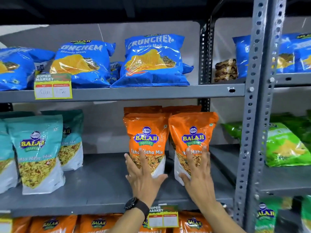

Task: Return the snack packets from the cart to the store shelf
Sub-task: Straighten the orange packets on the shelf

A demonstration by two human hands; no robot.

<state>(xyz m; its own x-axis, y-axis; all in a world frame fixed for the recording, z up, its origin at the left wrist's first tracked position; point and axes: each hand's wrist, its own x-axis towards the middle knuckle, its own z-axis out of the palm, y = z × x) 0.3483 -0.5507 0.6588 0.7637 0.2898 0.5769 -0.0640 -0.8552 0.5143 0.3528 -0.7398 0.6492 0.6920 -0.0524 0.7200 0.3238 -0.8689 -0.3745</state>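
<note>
Two orange Balaji Tikha Mitha Mix packets stand upright side by side on the grey middle shelf (101, 185). My left hand (143, 177), with a dark watch on the wrist, lies flat with spread fingers against the front of the left orange packet (146, 132). My right hand (198, 174) presses the same way on the lower front of the right orange packet (193, 130). Neither hand wraps around its packet. More orange packets stand behind these two. The cart is out of view.
Teal Balaji packets (37, 148) stand at the shelf's left. Blue Crunchem bags (154, 61) fill the shelf above. Green bags (284, 148) sit in the right bay beyond the perforated grey upright (252, 115). Orange packets (99, 222) line the shelf below, behind a price tag (163, 216).
</note>
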